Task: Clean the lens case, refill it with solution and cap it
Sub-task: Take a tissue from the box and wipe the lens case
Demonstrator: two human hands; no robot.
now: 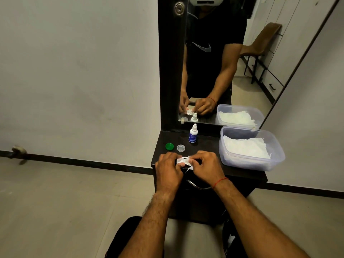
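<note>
Hands meet above the front edge of the dark vanity top [204, 144]. Left hand [168, 164] pinches one end of the clear plastic lens case [180, 161]; right hand [206, 163] pinches a white tissue scrap [190, 168] against the other end. Round green cap [169, 146] and round clear cap [180, 148] lie side by side behind the case, with the white blue-labelled dropper bottle [193, 135] upright beyond them.

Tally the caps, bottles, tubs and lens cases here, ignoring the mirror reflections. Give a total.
Caps: 2, a green cap and a clear cap
Bottles: 1, the solution bottle
Tubs: 1, the plastic tub
Lens cases: 1, the lens case
Total: 5
</note>
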